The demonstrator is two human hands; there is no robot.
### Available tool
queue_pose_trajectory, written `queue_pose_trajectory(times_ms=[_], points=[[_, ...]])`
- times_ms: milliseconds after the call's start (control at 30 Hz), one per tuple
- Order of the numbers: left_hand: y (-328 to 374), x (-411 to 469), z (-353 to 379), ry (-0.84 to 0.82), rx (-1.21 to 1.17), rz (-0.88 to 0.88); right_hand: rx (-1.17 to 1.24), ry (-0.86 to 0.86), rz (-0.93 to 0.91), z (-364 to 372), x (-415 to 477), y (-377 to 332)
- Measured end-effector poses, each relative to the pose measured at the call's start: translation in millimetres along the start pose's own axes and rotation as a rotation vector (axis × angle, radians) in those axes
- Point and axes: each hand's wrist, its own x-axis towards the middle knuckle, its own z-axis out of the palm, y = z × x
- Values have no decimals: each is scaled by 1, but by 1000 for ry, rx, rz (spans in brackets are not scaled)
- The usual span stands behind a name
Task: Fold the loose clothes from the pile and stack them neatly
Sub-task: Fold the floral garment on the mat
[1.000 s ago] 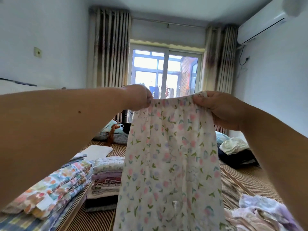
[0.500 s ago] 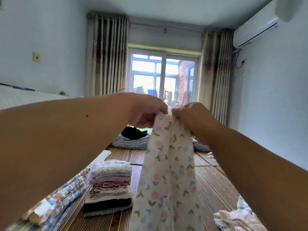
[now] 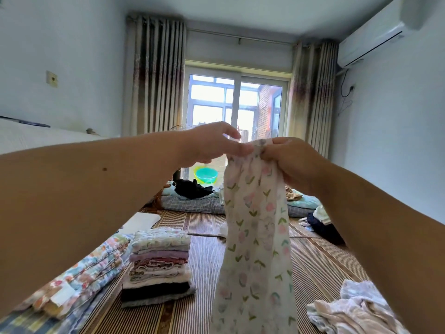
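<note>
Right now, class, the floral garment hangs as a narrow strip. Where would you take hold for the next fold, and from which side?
Probably mid-length, coming from the left. The floral garment hangs straight and narrow from the right hand, whose grip bunches its top, while the left hand lies straight-fingered beside that top, so it looks freer.

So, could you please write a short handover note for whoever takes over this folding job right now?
Hands: the right hand grips the top of the flowered garment, which hangs down in a narrow strip. The left hand has its fingertips at the same top edge; whether it pinches is unclear.
Done: a folded stack stands on the mat, to the left.
Left: finish folding this garment, add it to the stack, then work through the loose pile at lower right.
</note>
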Motion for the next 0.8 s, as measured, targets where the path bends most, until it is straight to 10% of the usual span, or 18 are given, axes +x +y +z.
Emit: queue_pose_trajectory(times_ms=[167,567,800], points=[[-9,2,3,-325,-262,-20,196,-4,21,-13,2,11],[-32,24,64,-194,240,-94,331,-252,219,8,-15,129],[-40,41,42,-14,394,-5,-175,-381,586,19,-35,206]])
